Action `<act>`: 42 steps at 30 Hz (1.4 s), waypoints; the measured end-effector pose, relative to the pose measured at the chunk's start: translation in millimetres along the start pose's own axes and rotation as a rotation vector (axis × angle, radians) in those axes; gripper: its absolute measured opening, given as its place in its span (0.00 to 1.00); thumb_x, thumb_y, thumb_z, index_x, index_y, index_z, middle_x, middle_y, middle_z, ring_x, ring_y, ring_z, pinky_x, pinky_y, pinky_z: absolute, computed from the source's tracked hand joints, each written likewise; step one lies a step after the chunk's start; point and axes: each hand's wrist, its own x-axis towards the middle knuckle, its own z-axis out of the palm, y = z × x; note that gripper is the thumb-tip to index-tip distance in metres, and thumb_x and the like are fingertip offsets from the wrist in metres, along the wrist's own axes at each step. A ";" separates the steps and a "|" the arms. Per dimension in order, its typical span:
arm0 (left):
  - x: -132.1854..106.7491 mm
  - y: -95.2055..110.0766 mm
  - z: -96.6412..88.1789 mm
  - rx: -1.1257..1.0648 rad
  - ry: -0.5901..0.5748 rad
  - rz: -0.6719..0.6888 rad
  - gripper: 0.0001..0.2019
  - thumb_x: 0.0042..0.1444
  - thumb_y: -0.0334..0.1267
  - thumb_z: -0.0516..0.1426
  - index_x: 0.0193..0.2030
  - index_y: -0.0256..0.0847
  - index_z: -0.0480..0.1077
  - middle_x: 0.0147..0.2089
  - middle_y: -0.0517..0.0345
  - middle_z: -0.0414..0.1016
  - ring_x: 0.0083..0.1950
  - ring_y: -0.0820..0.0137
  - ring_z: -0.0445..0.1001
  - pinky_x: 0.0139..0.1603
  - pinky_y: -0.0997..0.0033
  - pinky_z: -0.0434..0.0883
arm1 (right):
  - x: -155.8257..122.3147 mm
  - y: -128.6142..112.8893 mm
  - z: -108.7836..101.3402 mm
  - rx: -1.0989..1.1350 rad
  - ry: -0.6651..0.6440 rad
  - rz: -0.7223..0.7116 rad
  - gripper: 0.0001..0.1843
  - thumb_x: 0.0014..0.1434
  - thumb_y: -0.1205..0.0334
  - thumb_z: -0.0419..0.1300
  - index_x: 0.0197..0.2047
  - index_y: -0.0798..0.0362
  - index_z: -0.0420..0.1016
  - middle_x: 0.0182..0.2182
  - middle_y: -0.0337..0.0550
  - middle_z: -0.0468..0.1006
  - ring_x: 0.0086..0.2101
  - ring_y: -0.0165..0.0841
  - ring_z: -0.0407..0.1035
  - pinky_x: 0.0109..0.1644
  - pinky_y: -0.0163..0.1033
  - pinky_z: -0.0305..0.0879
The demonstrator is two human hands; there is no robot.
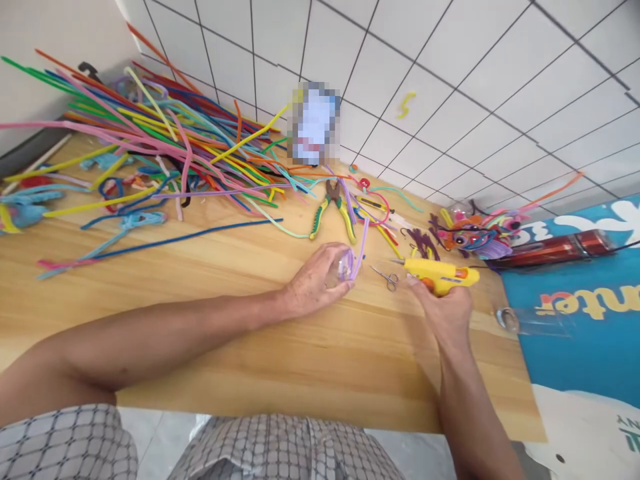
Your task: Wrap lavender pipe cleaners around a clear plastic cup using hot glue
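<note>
My left hand (320, 280) rests on the wooden table (210, 293) with its fingers curled around a lilac pipe cleaner (359, 250) and a small clear object I cannot make out. My right hand (445, 310) is closed on a yellow glue gun (437, 275), whose nozzle points left toward the lilac pipe cleaner. A small pair of scissors (386, 277) lies on the table between the two hands.
A big heap of coloured pipe cleaners (165, 140) covers the far left of the table. Yellow-green pliers (333, 212) lie beyond my left hand. A colourful pipe-cleaner figure (473, 237) and a red tube (560, 248) sit at the right, beside a blue printed sheet (580, 327).
</note>
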 end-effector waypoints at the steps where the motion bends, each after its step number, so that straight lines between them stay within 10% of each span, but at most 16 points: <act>1: 0.2 0.2 0.2 0.002 0.004 0.011 0.29 0.69 0.38 0.64 0.72 0.41 0.61 0.68 0.38 0.74 0.72 0.53 0.75 0.74 0.44 0.76 | -6.0 -3.1 7.9 -0.015 -0.032 -0.022 0.22 0.46 0.42 0.77 0.30 0.53 0.82 0.25 0.44 0.82 0.26 0.39 0.76 0.31 0.42 0.75; 13: 1.2 5.3 4.7 -0.030 0.005 0.018 0.31 0.66 0.36 0.65 0.73 0.41 0.60 0.70 0.36 0.72 0.75 0.50 0.73 0.76 0.41 0.74 | -22.4 -2.6 36.1 0.017 -0.064 -0.242 0.14 0.51 0.58 0.72 0.41 0.52 0.82 0.37 0.44 0.85 0.33 0.35 0.78 0.35 0.38 0.76; 42: 0.5 8.7 4.2 -0.024 -0.021 0.006 0.27 0.69 0.37 0.62 0.72 0.40 0.62 0.71 0.33 0.71 0.76 0.50 0.71 0.76 0.43 0.74 | -24.4 -3.2 37.9 0.023 -0.048 -0.265 0.14 0.49 0.56 0.72 0.38 0.51 0.81 0.34 0.43 0.85 0.33 0.38 0.80 0.39 0.44 0.80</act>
